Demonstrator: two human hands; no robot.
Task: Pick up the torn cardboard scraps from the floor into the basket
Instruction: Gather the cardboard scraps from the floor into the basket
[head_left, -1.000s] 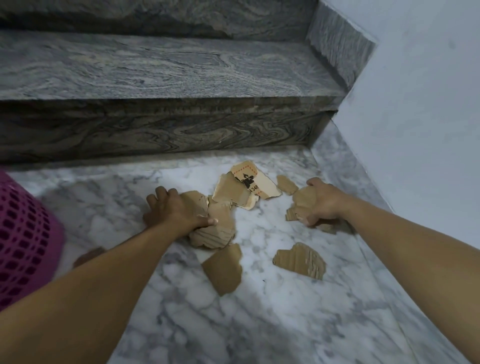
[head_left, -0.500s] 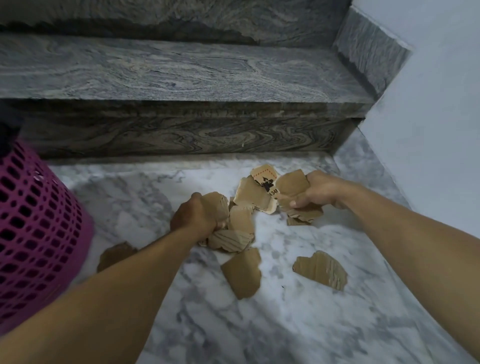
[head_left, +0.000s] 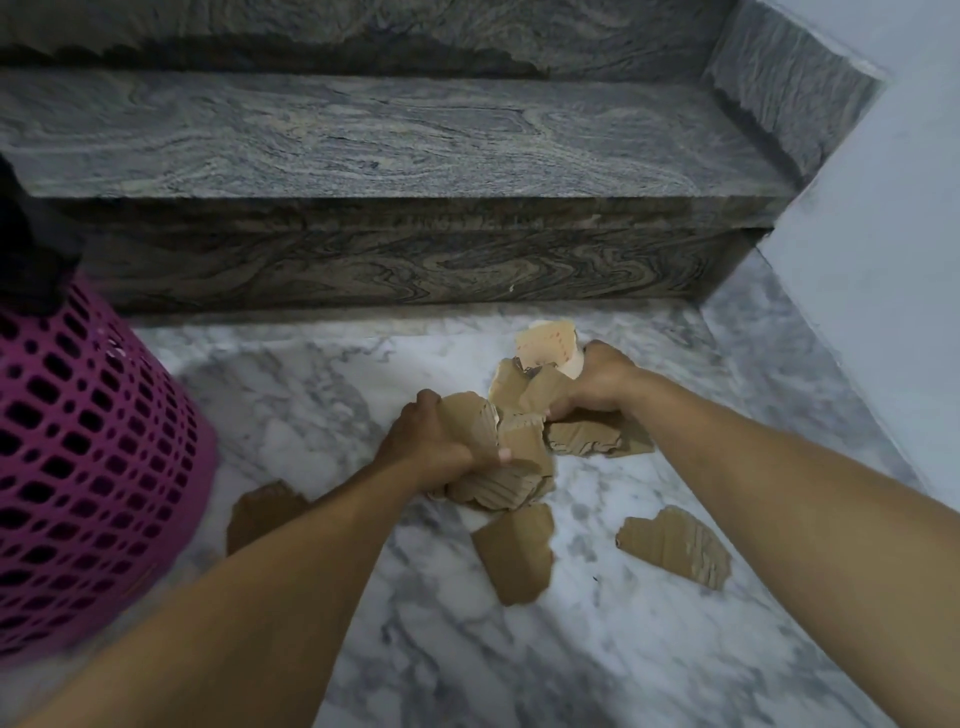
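While both arms reached over the marble floor (head_left: 597, 649), the left hand (head_left: 426, 447) gripped a bunch of cardboard scraps (head_left: 498, 467), its thumb curled over them; the right hand (head_left: 602, 379) clutched another bunch (head_left: 540, 384) just beside it, the two bunches touching; three loose scraps lay on the floor nearer the person (head_left: 517, 561), (head_left: 675, 545), (head_left: 262, 512); the pink basket (head_left: 78, 467) stood at the left, near the grey step (head_left: 389, 140).

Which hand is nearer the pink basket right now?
Left. The left hand grips a bunch of cardboard scraps mid-floor, apart from the pink basket at the far left. The right hand grips scraps farther right, toward the wall.
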